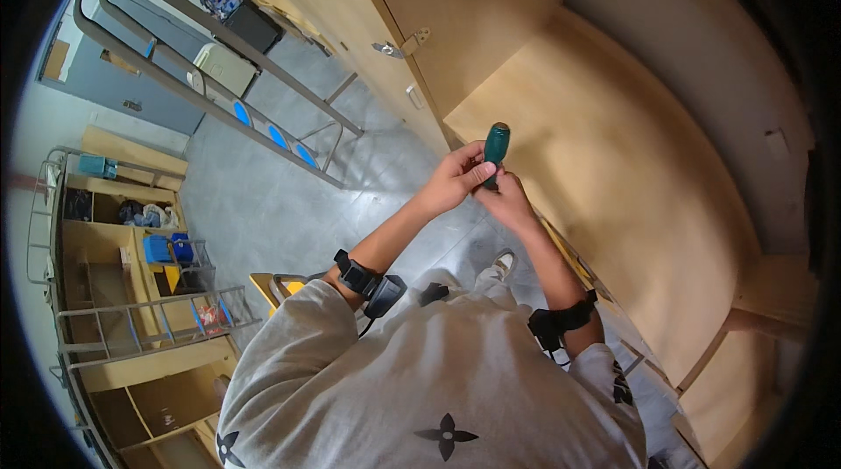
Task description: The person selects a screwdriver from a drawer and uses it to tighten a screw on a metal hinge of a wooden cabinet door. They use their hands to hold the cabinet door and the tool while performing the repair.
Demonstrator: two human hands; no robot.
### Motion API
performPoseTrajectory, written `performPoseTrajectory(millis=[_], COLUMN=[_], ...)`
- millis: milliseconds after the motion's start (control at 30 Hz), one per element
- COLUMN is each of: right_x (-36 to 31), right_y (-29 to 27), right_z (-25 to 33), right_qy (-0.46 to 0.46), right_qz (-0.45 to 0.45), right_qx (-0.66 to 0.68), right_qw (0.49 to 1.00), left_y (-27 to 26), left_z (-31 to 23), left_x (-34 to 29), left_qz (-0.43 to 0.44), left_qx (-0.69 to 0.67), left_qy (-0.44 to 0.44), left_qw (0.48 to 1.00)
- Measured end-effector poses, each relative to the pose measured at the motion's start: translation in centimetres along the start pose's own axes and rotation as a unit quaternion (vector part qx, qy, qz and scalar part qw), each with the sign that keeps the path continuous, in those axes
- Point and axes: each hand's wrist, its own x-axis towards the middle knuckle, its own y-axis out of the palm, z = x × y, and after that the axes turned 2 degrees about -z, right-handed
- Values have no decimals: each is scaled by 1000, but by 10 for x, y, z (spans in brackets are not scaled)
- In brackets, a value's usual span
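Note:
Between my hands, just in front of the wooden cabinet's shelf, is a dark green screwdriver-like handle (497, 145) with a brownish rounded end pointing up and away. My left hand (457, 176) is closed on it, thumb lying along its side. Close against it, my right hand (508, 199) has its fingers bent in at the handle's lower end. Whatever extends below the handle is hidden by my fingers, so I cannot tell what exactly the right fingers pinch.
A wooden shelf (613, 162) spreads on the right, beside an open cabinet door (385, 50) with a metal latch. A metal ladder (219, 97) with blue treads stands at the left. Farther left are bunk rails (158, 316) and shelving. A yellow chair (267, 289) is by my left elbow.

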Motion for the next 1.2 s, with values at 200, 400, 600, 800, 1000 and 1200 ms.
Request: performPoseTrajectory(millis=[200, 400, 600, 800, 1000, 1200], right_x=[31, 48, 50, 53, 74, 96], right_y=[-50, -56, -53, -58, -62, -58], right_z=[15, 74, 59, 84, 101, 103], right_qy=[19, 126, 18, 27, -1, 0], right_qz=[100, 196, 120, 11, -8, -2], right_qx=[197, -37, -112, 48, -3, -58], right_qw=[975, 972, 986, 998, 1000, 998], left_y=[-32, -67, -151, -197, -180, -167], left_z=[-13, -22, -50, -41, -35, -33], left_x=[24, 48, 60, 77, 68, 59], left_qz=[-57, 90, -273, -357, -389, -353], left_qx=[186, 414, 301, 155, 178, 174], left_qy=[103, 119, 277, 168, 135, 172], left_qw=[975, 898, 871, 906, 894, 903])
